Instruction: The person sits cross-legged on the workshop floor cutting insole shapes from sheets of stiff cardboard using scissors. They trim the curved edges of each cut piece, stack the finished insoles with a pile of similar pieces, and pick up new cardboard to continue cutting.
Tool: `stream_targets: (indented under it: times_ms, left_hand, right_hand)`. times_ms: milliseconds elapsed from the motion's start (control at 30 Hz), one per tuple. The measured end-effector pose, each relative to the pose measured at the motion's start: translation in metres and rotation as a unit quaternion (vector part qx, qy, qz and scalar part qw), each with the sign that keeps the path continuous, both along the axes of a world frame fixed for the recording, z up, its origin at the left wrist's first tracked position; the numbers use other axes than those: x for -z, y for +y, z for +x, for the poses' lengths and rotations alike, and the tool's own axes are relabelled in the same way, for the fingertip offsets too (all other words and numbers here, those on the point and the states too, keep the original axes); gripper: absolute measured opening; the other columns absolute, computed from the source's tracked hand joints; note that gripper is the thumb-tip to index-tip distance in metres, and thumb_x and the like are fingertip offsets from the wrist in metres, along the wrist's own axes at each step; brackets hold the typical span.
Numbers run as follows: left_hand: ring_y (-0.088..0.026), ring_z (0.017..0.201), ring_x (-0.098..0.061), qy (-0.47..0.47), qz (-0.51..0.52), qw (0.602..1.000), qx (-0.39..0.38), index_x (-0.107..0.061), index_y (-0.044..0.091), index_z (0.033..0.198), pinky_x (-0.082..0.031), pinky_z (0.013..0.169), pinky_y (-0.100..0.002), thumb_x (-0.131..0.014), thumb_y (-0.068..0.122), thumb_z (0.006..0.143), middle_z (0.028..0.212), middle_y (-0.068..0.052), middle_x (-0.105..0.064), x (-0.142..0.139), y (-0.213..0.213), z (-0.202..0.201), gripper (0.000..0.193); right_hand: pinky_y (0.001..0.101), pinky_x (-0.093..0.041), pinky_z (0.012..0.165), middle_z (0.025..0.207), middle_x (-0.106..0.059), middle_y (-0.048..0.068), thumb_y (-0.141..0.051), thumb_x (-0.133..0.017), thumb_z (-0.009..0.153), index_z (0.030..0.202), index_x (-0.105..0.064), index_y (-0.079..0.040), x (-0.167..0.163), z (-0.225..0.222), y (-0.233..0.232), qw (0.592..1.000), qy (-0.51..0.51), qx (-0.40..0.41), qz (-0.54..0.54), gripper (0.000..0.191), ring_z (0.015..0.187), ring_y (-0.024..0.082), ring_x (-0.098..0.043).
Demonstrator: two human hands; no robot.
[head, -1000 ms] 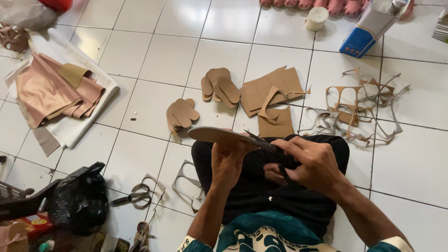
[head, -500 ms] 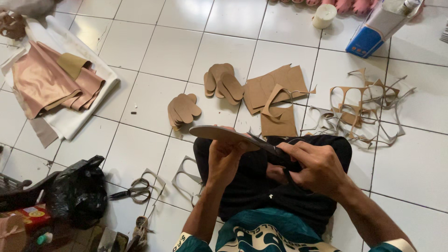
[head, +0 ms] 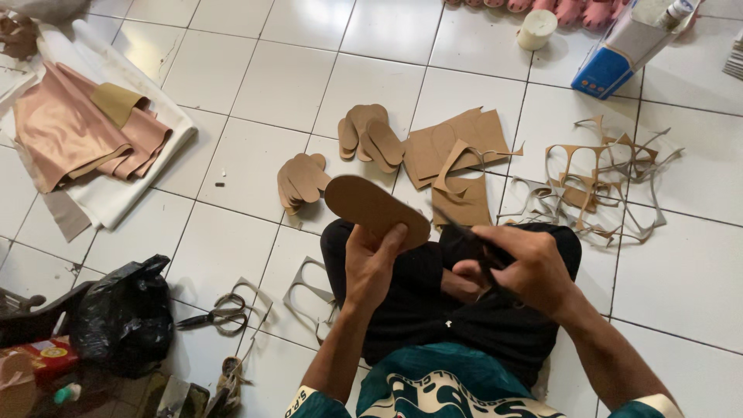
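My left hand [head: 373, 262] holds up a brown sole-shaped cutout [head: 374, 207], its flat face turned toward me. My right hand [head: 520, 265] grips dark scissors [head: 464, 232], whose blades point toward the cutout's right end, close to its edge. Both hands are above my lap in black trousers [head: 433, 302]. On the white tiled floor just beyond lie two small stacks of cut soles [head: 302, 179] [head: 370, 136] and uncut brown sheets [head: 457, 147].
Leftover cut scraps [head: 604, 182] lie at the right. Folded pink and tan material [head: 85, 131] rests on white cloth at the left. A second pair of scissors [head: 213, 313], a black plastic bag [head: 124, 317], a blue-white carton [head: 623, 50] and a white cup [head: 535, 29] stand around.
My left hand has tilted the sole cutout up from edge-on so its face shows. The scissors in my right hand have stayed near its right end.
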State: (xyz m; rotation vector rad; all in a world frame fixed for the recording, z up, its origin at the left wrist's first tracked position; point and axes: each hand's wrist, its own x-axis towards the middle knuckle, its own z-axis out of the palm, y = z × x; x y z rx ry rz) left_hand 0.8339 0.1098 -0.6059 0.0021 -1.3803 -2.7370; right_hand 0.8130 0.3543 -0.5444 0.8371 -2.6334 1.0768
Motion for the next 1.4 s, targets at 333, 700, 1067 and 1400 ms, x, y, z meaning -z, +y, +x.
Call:
stream_targets:
  times_ms: [333,700,1067,1400]
  left_hand:
    - [-0.028,0.111,-0.071,0.015,-0.151,0.984,-0.094,-0.055,-0.007,0.128,-0.064,0.096,-0.041,-0.063,0.01,0.102,0.119,-0.02,-0.069,-0.048,-0.024,-0.011,0.032]
    - [-0.032,0.109,-0.068,-0.262,-0.347,0.889,-0.141,-0.03,-0.009,0.141,-0.057,0.085,-0.038,-0.075,0.032,0.095,0.123,-0.026,-0.068,-0.023,-0.137,-0.086,0.077]
    - [-0.033,0.096,-0.074,-0.04,-0.557,0.803,-0.207,-0.067,0.0,0.115,-0.058,0.084,-0.041,-0.074,0.015,0.091,0.109,-0.019,-0.075,0.011,-0.033,-0.138,0.029]
    - [-0.043,0.125,-0.055,0.023,-0.818,0.574,-0.007,-0.051,-0.003,0.137,-0.049,0.092,-0.058,-0.093,0.036,0.049,0.138,-0.022,-0.056,0.065,0.173,-0.163,0.106]
  right_hand:
    - [0.0285,-0.054,0.058,0.074,-0.076,0.009,-0.037,-0.081,0.082,0.111,-0.075,-0.004,0.05,0.006,0.006,0.963,-0.228,0.132,-0.053,0.044,0.067,0.012,-0.07]
    - [0.0242,-0.042,0.051,0.065,-0.064,0.003,-0.029,-0.077,0.089,0.108,-0.076,-0.004,0.071,0.02,-0.008,0.922,-0.334,0.164,-0.104,0.031,0.057,0.007,-0.053]
    - [0.0206,-0.037,0.049,0.068,-0.057,-0.005,-0.023,-0.08,0.085,0.117,-0.073,-0.004,0.049,0.005,0.002,0.849,-0.389,0.265,-0.239,0.039,0.057,0.004,-0.049]
    - [0.0222,-0.04,0.052,0.069,-0.057,-0.004,-0.022,-0.084,0.08,0.122,-0.072,-0.005,0.057,0.024,0.082,0.804,-0.412,0.361,-0.232,0.047,0.058,0.006,-0.05]
